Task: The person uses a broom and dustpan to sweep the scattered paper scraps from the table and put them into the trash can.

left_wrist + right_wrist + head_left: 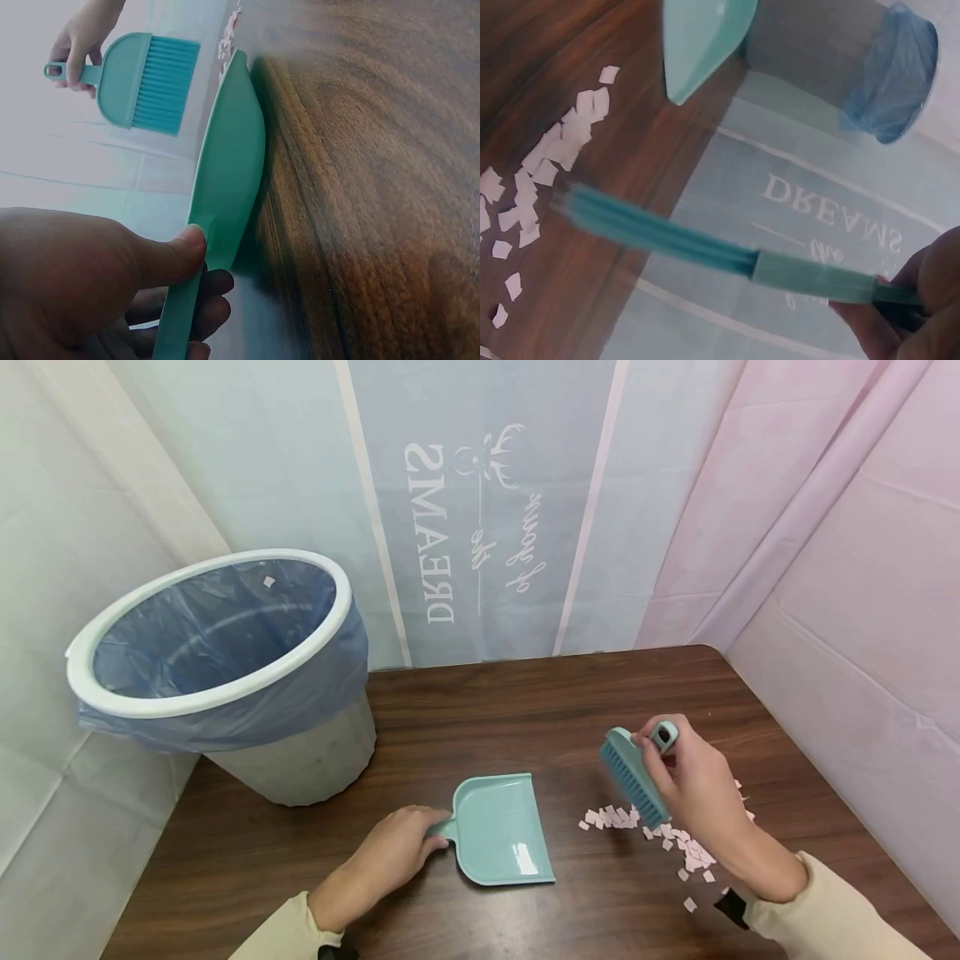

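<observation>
My left hand point(396, 847) grips the short handle of a mint-green dustpan point(498, 827) that lies on the brown table, its wide mouth facing right. In the left wrist view the thumb presses on top of the handle and the fingers curl beneath. A matching hand brush point(632, 777) with teal bristles is held by its handle in my right hand point(701, 781). Its bristles hang over small white paper pieces point(697, 853), scattered on the table right of the dustpan. In the right wrist view the brush point(817, 277) appears edge-on, bristle tips close to the paper pieces point(562, 142).
At the back left stands a grey trash bin point(315, 760) with a white rim point(341, 602) and a blue liner bag. One paper piece point(268, 582) sticks to the liner inside. Printed curtains point(480, 610) rise behind the table point(480, 702) and along both sides.
</observation>
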The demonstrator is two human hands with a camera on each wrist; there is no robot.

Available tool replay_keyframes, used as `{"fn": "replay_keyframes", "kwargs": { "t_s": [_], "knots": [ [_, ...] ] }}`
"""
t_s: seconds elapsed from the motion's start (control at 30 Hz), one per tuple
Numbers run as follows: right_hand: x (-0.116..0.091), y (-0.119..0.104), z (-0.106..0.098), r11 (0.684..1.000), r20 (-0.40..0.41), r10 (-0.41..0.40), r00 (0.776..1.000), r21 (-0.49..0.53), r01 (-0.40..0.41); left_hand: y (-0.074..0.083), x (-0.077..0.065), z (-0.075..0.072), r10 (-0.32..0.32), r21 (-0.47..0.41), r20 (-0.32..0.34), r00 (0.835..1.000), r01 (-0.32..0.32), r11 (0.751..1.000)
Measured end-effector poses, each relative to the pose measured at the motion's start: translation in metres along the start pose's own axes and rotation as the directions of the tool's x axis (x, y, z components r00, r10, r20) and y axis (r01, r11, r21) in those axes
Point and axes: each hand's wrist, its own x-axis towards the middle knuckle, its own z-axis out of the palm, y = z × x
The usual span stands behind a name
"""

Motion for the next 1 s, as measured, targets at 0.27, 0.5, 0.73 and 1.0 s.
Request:
{"fn": "replay_keyframes", "kwargs": {
  "t_s": [0.27,0.5,0.73,1.0],
  "knots": [
    [-0.018,-0.001,0.01,0.989,-0.024,-0.051,0.998,-0.14,0.048,0.0,0.0,-0.001,0.0,-0.003,0.003,1.0,0.0,1.0],
    [-0.03,0.002,0.022,0.982,-0.032,-0.074,0.997,-0.175,0.067,0.0,0.0,0.0,0.013,0.001,0.011,1.0,-0.013,1.0],
    [-0.033,0.0,0.032,0.986,-0.034,-0.077,0.996,-0.153,0.071,0.0,0.0,-0.001,0.015,0.002,0.015,1.0,-0.015,1.0],
    [-0.028,-0.014,0.041,0.993,-0.027,-0.061,0.998,-0.102,0.058,0.0,-0.001,0.0,0.013,0.005,0.007,1.0,-0.013,1.0]
  ]
}}
